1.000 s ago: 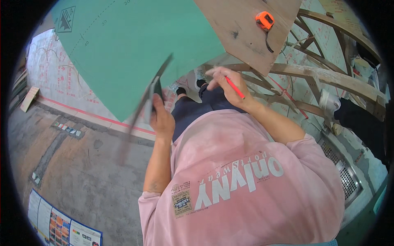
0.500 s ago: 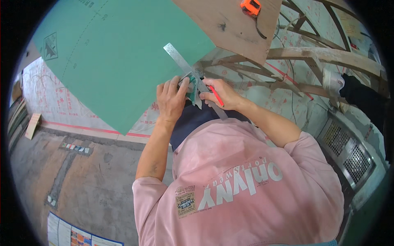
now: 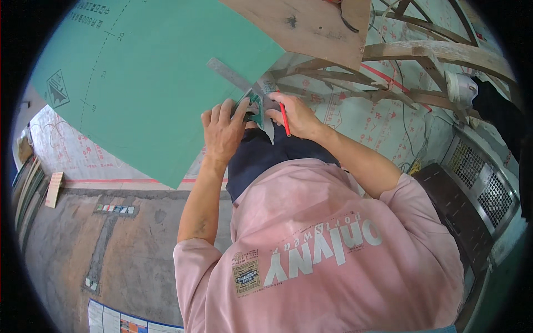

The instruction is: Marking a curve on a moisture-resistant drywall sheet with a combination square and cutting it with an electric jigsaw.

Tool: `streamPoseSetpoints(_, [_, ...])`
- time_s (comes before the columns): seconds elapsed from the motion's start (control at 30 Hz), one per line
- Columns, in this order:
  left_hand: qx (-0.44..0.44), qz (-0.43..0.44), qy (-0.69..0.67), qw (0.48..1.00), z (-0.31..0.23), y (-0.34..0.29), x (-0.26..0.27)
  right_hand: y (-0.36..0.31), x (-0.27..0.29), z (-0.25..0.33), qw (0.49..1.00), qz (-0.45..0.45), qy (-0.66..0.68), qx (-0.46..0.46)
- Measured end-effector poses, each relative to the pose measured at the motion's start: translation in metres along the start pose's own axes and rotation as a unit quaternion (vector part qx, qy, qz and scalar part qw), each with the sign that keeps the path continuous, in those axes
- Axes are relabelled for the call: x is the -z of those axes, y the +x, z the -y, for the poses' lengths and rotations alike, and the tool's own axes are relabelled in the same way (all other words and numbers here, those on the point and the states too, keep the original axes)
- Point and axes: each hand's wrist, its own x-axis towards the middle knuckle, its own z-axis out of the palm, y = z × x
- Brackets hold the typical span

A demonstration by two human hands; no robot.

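A large green board [image 3: 150, 83] lies across wooden trestles in front of me. A metal square ruler [image 3: 236, 79] rests on its near edge, the blade running up and left. My left hand [image 3: 222, 130] presses down on the ruler's stock at the board's edge. My right hand [image 3: 294, 114] sits beside it at the same edge, fingers closed around a red pencil [image 3: 284, 119] that points down toward me. Both forearms reach up from my pink shirt.
A brown plywood sheet [image 3: 311, 28] lies beyond the green board. Wooden trestle beams [image 3: 422, 53] spread to the right over a printed white floor sheet. A metal grille unit [image 3: 483, 177] stands at the right. Grey concrete floor [image 3: 111, 244] is at lower left, with printed sheets at the bottom.
The ruler went from hanging on edge in my left hand to lying flat on the green board. Both hands have come together at the board's edge, and the view has shifted downward.
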Motion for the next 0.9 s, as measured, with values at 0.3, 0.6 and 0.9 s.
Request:
streamPoseSetpoints(0.3, [-0.013,0.008,0.000,1.000,0.002,0.004,0.003,0.002,0.001,-0.001,0.999,-0.024,0.010,0.028])
streamPoseSetpoints(0.6, [-0.019,0.009,0.017,1.000,0.003,0.004,0.002,0.005,0.005,0.002,1.000,-0.009,0.024,0.001])
streamPoseSetpoints(0.9, [-0.006,0.025,0.047,0.999,0.000,0.003,-0.002,0.000,0.020,0.016,0.993,-0.107,-0.053,0.013])
